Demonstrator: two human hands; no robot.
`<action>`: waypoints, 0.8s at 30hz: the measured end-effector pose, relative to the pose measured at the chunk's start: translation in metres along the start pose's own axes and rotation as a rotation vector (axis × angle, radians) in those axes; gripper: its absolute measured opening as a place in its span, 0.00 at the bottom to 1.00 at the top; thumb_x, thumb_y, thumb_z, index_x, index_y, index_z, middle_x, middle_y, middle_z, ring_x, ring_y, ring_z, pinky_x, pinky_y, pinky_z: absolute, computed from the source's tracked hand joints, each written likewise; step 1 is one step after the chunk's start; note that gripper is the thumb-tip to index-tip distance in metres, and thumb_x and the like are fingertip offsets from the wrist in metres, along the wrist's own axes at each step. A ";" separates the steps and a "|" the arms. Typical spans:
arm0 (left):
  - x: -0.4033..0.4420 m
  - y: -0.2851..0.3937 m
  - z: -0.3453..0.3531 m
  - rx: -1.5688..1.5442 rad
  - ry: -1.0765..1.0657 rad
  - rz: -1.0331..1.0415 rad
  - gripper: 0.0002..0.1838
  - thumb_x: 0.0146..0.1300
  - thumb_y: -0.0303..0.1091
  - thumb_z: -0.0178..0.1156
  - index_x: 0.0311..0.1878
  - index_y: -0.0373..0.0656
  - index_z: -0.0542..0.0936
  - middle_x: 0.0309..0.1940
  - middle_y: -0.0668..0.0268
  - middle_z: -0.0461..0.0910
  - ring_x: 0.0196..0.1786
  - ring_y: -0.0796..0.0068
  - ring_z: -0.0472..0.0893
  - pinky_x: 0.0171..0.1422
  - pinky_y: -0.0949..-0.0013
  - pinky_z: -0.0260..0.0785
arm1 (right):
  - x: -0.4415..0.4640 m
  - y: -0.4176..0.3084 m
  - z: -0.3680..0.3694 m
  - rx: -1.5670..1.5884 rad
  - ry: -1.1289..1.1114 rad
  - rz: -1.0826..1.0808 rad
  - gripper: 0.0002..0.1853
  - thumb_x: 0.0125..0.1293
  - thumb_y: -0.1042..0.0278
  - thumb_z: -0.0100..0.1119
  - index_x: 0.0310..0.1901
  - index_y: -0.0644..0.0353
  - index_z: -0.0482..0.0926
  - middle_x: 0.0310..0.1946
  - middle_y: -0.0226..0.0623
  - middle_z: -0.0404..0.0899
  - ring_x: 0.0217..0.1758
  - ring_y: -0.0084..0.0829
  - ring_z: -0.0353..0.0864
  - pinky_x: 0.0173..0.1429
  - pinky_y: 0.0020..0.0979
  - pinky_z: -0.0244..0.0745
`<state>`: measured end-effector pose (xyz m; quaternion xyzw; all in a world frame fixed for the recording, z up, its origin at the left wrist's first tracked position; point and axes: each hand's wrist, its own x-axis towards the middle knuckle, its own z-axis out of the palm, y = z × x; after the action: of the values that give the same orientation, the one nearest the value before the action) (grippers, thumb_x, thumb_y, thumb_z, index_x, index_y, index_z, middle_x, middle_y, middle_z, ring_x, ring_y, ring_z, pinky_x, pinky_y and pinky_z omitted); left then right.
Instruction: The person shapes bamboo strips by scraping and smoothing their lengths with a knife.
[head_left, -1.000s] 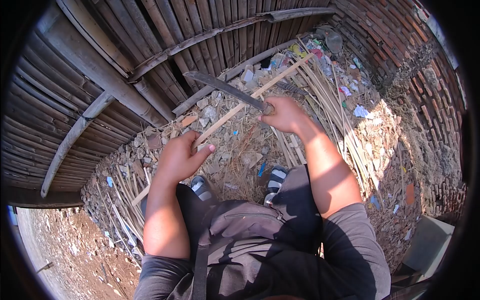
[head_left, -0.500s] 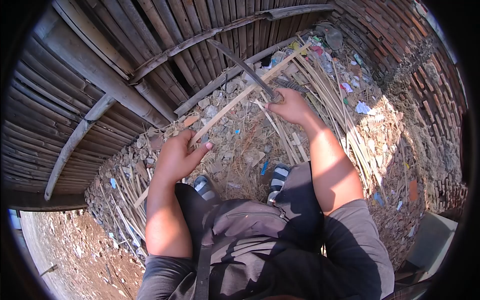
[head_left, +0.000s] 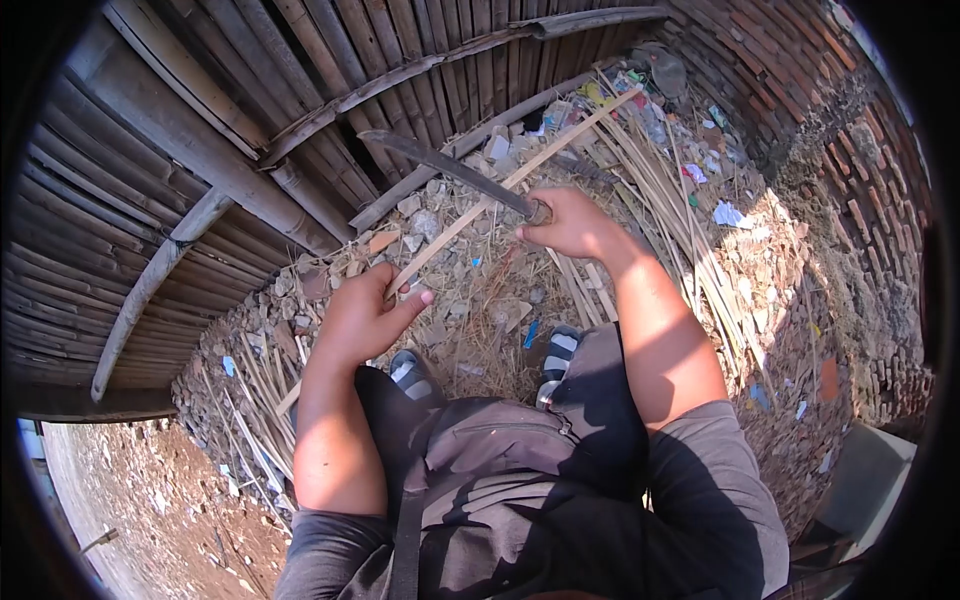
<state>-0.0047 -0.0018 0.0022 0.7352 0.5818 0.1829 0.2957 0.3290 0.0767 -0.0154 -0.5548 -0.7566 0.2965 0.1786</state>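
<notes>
Our left hand (head_left: pixel 365 315) is partly closed, its fingers curled round the pale strip (head_left: pixel 445 237) and its thumb sticking out to the right of it. Our right hand (head_left: pixel 572 222) is closed round the handle of the long knife (head_left: pixel 440 163), to the right of the strip. The knife's dark blade crosses over the strip near its middle and points off to the left; we cannot tell whether the two touch. The strip itself slants from below our left wrist, through the left hand, and away to the upper right.

Below the strip are our two sandalled feet, the left foot (head_left: pixel 411 374) and the right foot (head_left: pixel 557 362), with a blue scrap (head_left: pixel 531 334) just beside the right one. The dark bag (head_left: pixel 500 440) lies across our front, nearer to us than the strip. To the right of the strip lies a spread of loose strips (head_left: pixel 690 245), and more thin pieces (head_left: pixel 245 415) lie left of its near end. Rubble and straw (head_left: pixel 490 300) cover the ground beneath it, with coloured litter (head_left: pixel 655 120) around its far end. The slatted wall (head_left: pixel 230 120) stands to its left, the brick wall (head_left: pixel 770 80) to its right.
</notes>
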 end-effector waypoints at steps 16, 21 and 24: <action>0.002 -0.005 0.002 -0.050 -0.019 -0.032 0.20 0.67 0.46 0.76 0.41 0.37 0.82 0.24 0.67 0.78 0.30 0.79 0.75 0.36 0.66 0.70 | -0.004 -0.030 0.001 -0.057 -0.121 -0.010 0.26 0.61 0.52 0.75 0.56 0.58 0.85 0.44 0.53 0.88 0.52 0.55 0.87 0.58 0.48 0.80; 0.002 -0.005 0.002 -0.053 -0.008 -0.015 0.21 0.66 0.47 0.76 0.39 0.37 0.81 0.24 0.68 0.77 0.29 0.80 0.74 0.35 0.67 0.69 | -0.002 0.016 -0.012 0.088 0.086 0.138 0.28 0.61 0.53 0.77 0.58 0.61 0.85 0.52 0.54 0.88 0.58 0.50 0.87 0.62 0.42 0.79; 0.002 0.003 0.003 -0.004 -0.025 -0.030 0.21 0.66 0.47 0.77 0.39 0.37 0.81 0.24 0.68 0.77 0.29 0.80 0.73 0.35 0.67 0.68 | -0.005 0.008 -0.010 0.039 0.066 0.111 0.27 0.62 0.54 0.76 0.58 0.61 0.85 0.50 0.55 0.88 0.56 0.53 0.87 0.61 0.45 0.80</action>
<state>-0.0007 -0.0006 0.0018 0.7282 0.5886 0.1706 0.3069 0.3428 0.0761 -0.0129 -0.6017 -0.7125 0.3021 0.1975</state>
